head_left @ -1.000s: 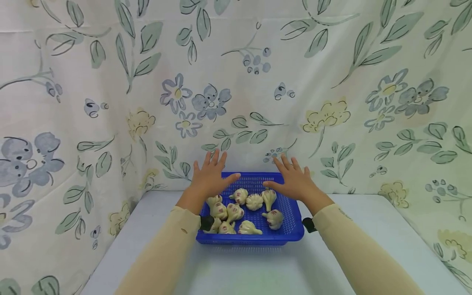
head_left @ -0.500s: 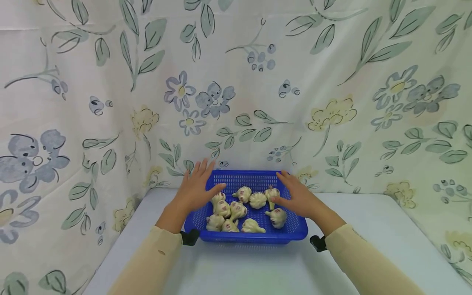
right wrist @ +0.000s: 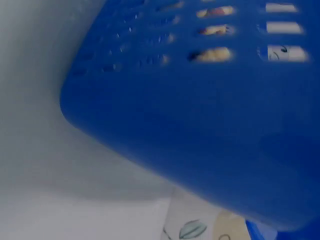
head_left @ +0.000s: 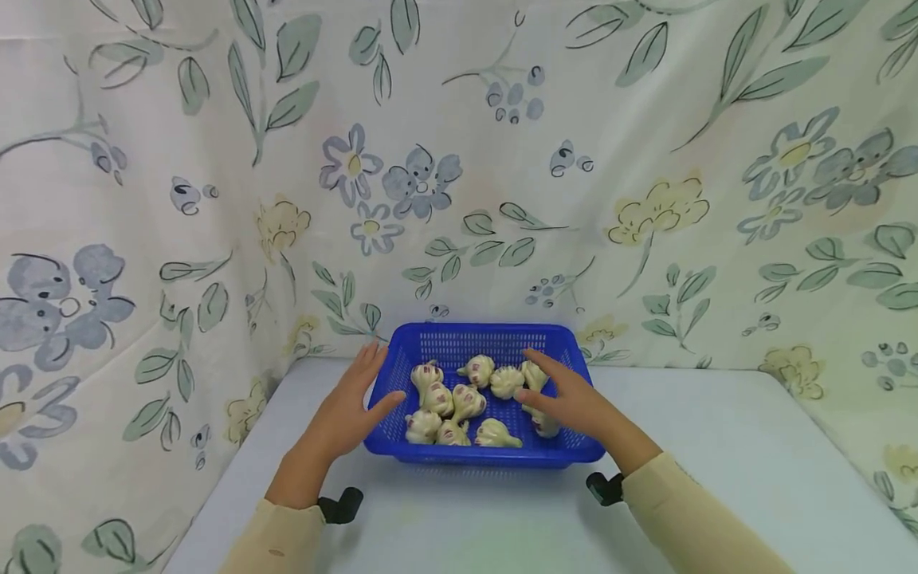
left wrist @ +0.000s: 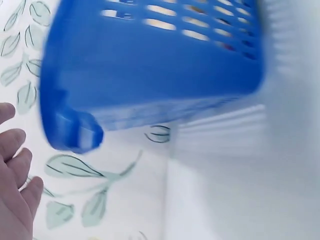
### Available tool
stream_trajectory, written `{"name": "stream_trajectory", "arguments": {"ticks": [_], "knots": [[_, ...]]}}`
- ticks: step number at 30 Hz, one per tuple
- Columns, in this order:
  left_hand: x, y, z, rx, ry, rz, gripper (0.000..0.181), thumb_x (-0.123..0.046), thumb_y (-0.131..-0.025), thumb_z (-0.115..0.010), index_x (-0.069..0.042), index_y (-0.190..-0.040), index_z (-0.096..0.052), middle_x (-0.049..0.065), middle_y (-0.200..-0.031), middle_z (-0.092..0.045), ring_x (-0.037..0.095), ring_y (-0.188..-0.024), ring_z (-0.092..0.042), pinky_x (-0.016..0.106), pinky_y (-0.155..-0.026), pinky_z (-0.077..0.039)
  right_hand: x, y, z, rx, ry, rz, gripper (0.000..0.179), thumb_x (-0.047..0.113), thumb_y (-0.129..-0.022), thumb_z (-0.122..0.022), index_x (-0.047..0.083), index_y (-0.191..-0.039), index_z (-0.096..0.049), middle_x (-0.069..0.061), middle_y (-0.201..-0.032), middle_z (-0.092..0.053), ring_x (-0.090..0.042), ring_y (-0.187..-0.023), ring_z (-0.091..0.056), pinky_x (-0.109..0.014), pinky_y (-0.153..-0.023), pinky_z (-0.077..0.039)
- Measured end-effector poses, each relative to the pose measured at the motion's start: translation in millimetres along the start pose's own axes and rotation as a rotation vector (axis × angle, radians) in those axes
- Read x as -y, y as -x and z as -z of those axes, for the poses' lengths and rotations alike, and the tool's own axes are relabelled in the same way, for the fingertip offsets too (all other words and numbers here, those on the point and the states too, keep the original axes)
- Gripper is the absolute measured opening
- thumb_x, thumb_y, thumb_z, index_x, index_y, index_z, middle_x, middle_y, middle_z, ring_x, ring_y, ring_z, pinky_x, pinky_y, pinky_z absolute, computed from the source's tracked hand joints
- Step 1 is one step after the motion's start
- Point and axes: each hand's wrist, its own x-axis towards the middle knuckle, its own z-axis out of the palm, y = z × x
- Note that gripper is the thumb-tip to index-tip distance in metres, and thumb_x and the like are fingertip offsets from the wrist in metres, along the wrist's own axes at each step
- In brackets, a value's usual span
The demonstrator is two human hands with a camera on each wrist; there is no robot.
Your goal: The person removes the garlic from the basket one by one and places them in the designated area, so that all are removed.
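A blue plastic basket (head_left: 488,454) with slotted walls stands on the white table, several garlic bulbs (head_left: 468,401) lying inside it. My left hand (head_left: 343,416) is just outside the basket's left side, thumb apart from the straight fingers, holding nothing. The left wrist view shows its fingertips (left wrist: 22,165) apart from the basket's corner (left wrist: 75,125). Over the basket's right side is my right hand (head_left: 577,402), fingers extended and thumb spread, hiding part of the bulbs there. Whether it touches the rim cannot be told. Only the basket wall (right wrist: 200,105) fills the right wrist view, without the hand.
A floral cloth (head_left: 459,183) hangs right behind the basket and along the left. White tabletop (head_left: 688,430) extends to both sides and in front. Dark wrist mounts (head_left: 343,505) stick out below the hands near the basket's front corners.
My left hand has moved left and down from over the basket to beside its left side. My right hand has come down over the right side. The bulbs look unmoved within the basket.
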Motion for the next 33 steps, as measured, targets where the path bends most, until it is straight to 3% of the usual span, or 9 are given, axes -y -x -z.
{"name": "stream_trajectory", "arguments": {"ticks": [4,11,19,25,33], "knots": [[9.7,12.7,-11.4,-0.014,0.032,0.037,0.086,-0.063,-0.091,-0.054,-0.023,-0.159,-0.020,0.003,-0.167,-0.009,0.035,-0.152,-0.013,0.067,-0.113,-0.023,0.3,-0.9,-6.5,0.023,-0.021,-0.031,0.083,0.063,-0.089,-0.058,0.024,-0.156,-0.028,-0.010,-0.162,-0.026,-0.042,-0.147,-0.026,-0.071,-0.109,-0.028],[21.2,25.9,-24.8,-0.045,0.070,0.029,0.078,-0.055,-0.092,-0.059,-0.016,-0.155,-0.033,0.003,-0.164,-0.021,0.033,-0.149,-0.024,0.062,-0.113,-0.029,-4.1,0.4,-11.8,0.033,-0.035,-0.081,0.083,0.063,-0.088,-0.060,0.023,-0.155,-0.032,-0.011,-0.158,-0.035,-0.043,-0.124,-0.056,-0.062,-0.102,-0.045],[36.5,36.9,-36.8,-0.149,0.069,-0.036,0.063,-0.043,-0.091,-0.067,-0.010,-0.142,-0.053,0.002,-0.154,-0.043,0.029,-0.139,-0.045,0.049,-0.107,-0.041,-4.1,-5.4,-25.2,0.060,-0.015,-0.036,0.068,0.053,-0.086,-0.068,0.018,-0.143,-0.053,-0.008,-0.145,-0.054,-0.039,-0.132,-0.051,-0.061,-0.104,-0.044],[41.3,40.6,-43.6,-0.178,0.090,-0.057,0.063,-0.037,-0.088,-0.073,-0.011,-0.142,-0.054,-0.001,-0.153,-0.044,0.027,-0.137,-0.047,0.045,-0.105,-0.043,1.8,-5.6,-35.8,0.148,-0.010,-0.006,0.057,0.043,-0.087,-0.071,0.015,-0.135,-0.061,-0.003,-0.133,-0.064,-0.030,-0.126,-0.057,-0.054,-0.105,-0.046],[40.0,39.6,-46.9,-0.207,0.132,-0.072,0.062,-0.029,-0.086,-0.076,-0.010,-0.141,-0.055,-0.001,-0.152,-0.045,0.027,-0.138,-0.046,0.045,-0.105,-0.042,15.6,-13.0,-45.0,0.182,-0.074,0.008,0.053,0.036,-0.086,-0.075,0.009,-0.130,-0.064,-0.009,-0.130,-0.065,-0.030,-0.119,-0.061,-0.053,-0.100,-0.050]]}}
